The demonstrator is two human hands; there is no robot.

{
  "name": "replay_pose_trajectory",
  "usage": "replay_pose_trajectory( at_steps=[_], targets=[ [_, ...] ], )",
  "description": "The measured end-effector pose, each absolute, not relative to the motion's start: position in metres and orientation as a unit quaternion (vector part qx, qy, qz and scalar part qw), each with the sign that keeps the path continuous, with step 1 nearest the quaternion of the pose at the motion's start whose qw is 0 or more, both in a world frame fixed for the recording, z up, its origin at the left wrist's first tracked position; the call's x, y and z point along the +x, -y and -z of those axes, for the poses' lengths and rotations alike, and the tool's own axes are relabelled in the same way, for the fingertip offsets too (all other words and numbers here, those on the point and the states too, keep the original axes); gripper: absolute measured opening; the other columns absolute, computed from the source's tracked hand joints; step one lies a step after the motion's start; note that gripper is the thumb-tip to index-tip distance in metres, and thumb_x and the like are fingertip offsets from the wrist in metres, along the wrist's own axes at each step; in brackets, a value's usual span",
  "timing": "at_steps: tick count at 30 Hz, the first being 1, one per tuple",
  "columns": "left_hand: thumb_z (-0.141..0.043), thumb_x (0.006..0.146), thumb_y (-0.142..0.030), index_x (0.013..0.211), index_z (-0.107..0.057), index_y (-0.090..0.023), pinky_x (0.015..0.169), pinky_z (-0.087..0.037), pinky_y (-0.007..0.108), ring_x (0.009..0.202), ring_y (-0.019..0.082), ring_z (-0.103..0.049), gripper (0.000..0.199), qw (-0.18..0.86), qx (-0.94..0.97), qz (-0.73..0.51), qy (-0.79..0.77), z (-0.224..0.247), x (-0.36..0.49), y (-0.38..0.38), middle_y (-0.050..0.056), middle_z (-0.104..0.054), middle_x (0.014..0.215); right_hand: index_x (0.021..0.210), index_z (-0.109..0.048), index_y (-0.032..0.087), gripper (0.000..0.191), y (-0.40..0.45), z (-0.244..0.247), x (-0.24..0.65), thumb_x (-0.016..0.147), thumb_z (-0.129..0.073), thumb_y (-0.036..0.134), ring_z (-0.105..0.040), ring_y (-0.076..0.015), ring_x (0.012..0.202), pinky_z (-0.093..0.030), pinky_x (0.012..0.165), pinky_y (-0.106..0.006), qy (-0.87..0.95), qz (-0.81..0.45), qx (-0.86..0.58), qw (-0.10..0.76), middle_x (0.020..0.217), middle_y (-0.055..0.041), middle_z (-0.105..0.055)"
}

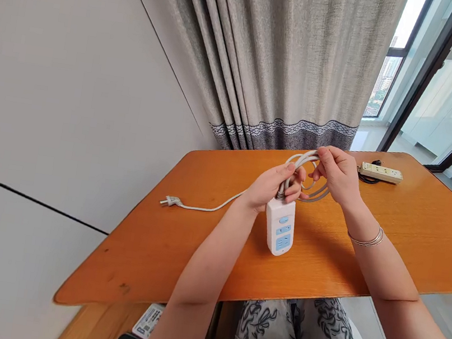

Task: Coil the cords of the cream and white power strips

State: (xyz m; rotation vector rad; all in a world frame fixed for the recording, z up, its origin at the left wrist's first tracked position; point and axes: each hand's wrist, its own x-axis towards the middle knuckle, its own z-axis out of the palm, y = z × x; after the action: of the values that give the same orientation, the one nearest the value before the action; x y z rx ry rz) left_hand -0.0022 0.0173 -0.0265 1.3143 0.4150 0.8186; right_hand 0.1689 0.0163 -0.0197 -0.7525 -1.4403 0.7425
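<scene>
A white power strip (280, 227) with light blue sockets hangs upright below my left hand (275, 184). My left fingers are wrapped round its cable, close to where the cord enters the strip. Loops of the white cable (307, 158) run from there to my right hand (336, 172), which pinches them between thumb and fingers. More of the loop curves down between my hands. From behind my left wrist the loose end of the cord trails across the table to a plug (171, 201), lying with its prongs pointing left.
The orange-brown wooden table (196, 256) spreads beneath my hands. At its back right lies a second, cream-coloured power strip (381, 173) with a black cord. A grey curtain (310, 63) hangs behind, and a white panel wall (73, 84) stands to the left.
</scene>
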Motion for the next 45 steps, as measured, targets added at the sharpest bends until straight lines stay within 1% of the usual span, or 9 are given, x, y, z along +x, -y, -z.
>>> replay_pose_trajectory(
  at_steps=[5, 12, 21, 24, 27, 31, 34, 40, 45],
  targets=[
    [-0.064, 0.088, -0.066, 0.083, -0.058, -0.017, 0.069, -0.056, 0.027, 0.049, 0.009, -0.054, 0.050, 0.661, 0.617, -0.373, -0.208, 0.031, 0.005, -0.024, -0.008, -0.047, 0.052, 0.070, -0.053, 0.021, 0.061, -0.028, 0.024, 0.173, 0.077, -0.066, 0.080, -0.054, -0.0097, 0.046, -0.049, 0.050, -0.023, 0.582, -0.351, -0.330, 0.655, 0.049, 0.0100, -0.035],
    [-0.070, 0.086, -0.060, 0.078, -0.050, -0.019, 0.072, -0.059, 0.028, 0.041, 0.004, -0.041, 0.046, 0.663, 0.587, -0.413, -0.213, 0.025, 0.008, -0.020, -0.012, -0.040, 0.051, 0.074, -0.054, 0.022, 0.059, -0.033, 0.023, 0.182, 0.078, -0.066, 0.080, -0.063, -0.0123, 0.058, -0.058, 0.062, -0.027, 0.593, -0.372, -0.313, 0.641, 0.057, 0.0057, -0.049],
    [-0.065, 0.084, -0.070, 0.069, -0.049, -0.019, 0.066, -0.056, 0.027, 0.050, 0.013, -0.063, 0.056, 0.636, 0.616, -0.387, -0.258, 0.025, -0.001, -0.018, 0.000, -0.062, 0.050, 0.081, -0.060, 0.020, 0.056, -0.032, 0.026, 0.179, 0.081, -0.067, 0.076, -0.064, -0.0132, 0.051, -0.053, 0.053, -0.024, 0.601, -0.406, -0.307, 0.617, 0.053, 0.0064, -0.050],
    [-0.068, 0.085, -0.066, 0.069, -0.050, -0.018, 0.066, -0.057, 0.026, 0.046, 0.011, -0.059, 0.053, 0.659, 0.591, -0.392, -0.251, 0.021, -0.003, -0.018, -0.005, -0.054, 0.046, 0.082, -0.060, 0.020, 0.054, -0.031, 0.028, 0.177, 0.083, -0.066, 0.074, -0.067, -0.0139, 0.057, -0.058, 0.061, -0.027, 0.606, -0.384, -0.299, 0.629, 0.060, 0.0037, -0.058],
    [-0.063, 0.093, -0.057, 0.069, -0.047, -0.018, 0.061, -0.056, 0.023, 0.036, 0.005, -0.041, 0.048, 0.694, 0.531, -0.425, -0.236, 0.012, -0.007, -0.017, -0.011, -0.038, 0.043, 0.092, -0.062, 0.020, 0.049, -0.030, 0.029, 0.179, 0.087, -0.065, 0.069, -0.070, -0.0144, 0.068, -0.059, 0.069, -0.028, 0.646, -0.330, -0.308, 0.616, 0.074, -0.0004, -0.067],
    [-0.042, 0.106, -0.047, 0.067, -0.039, -0.020, 0.052, -0.049, 0.016, 0.033, 0.004, -0.025, 0.048, 0.723, 0.430, -0.493, -0.225, -0.001, -0.012, -0.012, -0.012, -0.023, 0.044, 0.103, -0.061, 0.018, 0.050, -0.032, 0.029, 0.189, 0.089, -0.065, 0.065, -0.066, -0.0134, 0.064, -0.057, 0.064, -0.028, 0.715, -0.412, -0.296, 0.482, 0.074, -0.0013, -0.067],
    [-0.032, 0.109, -0.043, 0.067, -0.036, -0.020, 0.048, -0.046, 0.015, 0.034, 0.005, -0.021, 0.048, 0.730, 0.387, -0.514, -0.230, -0.008, -0.015, -0.008, -0.011, -0.019, 0.045, 0.101, -0.061, 0.017, 0.045, -0.038, 0.029, 0.201, 0.090, -0.065, 0.061, -0.059, -0.0102, 0.058, -0.052, 0.059, -0.025, 0.726, -0.444, -0.283, 0.443, 0.070, 0.0013, -0.062],
    [-0.038, 0.107, -0.048, 0.067, -0.033, -0.022, 0.047, -0.042, 0.016, 0.036, 0.006, -0.016, 0.048, 0.646, 0.390, -0.619, -0.220, -0.015, -0.033, -0.007, -0.011, -0.014, 0.047, 0.116, -0.066, 0.020, 0.038, -0.061, 0.042, 0.212, 0.092, -0.060, 0.049, -0.034, -0.0084, 0.051, -0.029, 0.047, -0.022, 0.675, -0.299, -0.356, 0.572, 0.063, 0.0081, -0.039],
    [-0.042, 0.106, -0.048, 0.068, -0.036, -0.022, 0.049, -0.043, 0.016, 0.036, 0.006, -0.021, 0.047, 0.590, 0.411, -0.656, -0.228, -0.014, -0.039, -0.012, -0.010, -0.016, 0.046, 0.129, -0.068, 0.016, 0.042, -0.050, 0.047, 0.191, 0.096, -0.049, 0.034, -0.047, -0.0126, 0.062, -0.040, 0.062, -0.026, 0.768, -0.189, -0.408, 0.456, 0.071, 0.0019, -0.056]
  ],
)
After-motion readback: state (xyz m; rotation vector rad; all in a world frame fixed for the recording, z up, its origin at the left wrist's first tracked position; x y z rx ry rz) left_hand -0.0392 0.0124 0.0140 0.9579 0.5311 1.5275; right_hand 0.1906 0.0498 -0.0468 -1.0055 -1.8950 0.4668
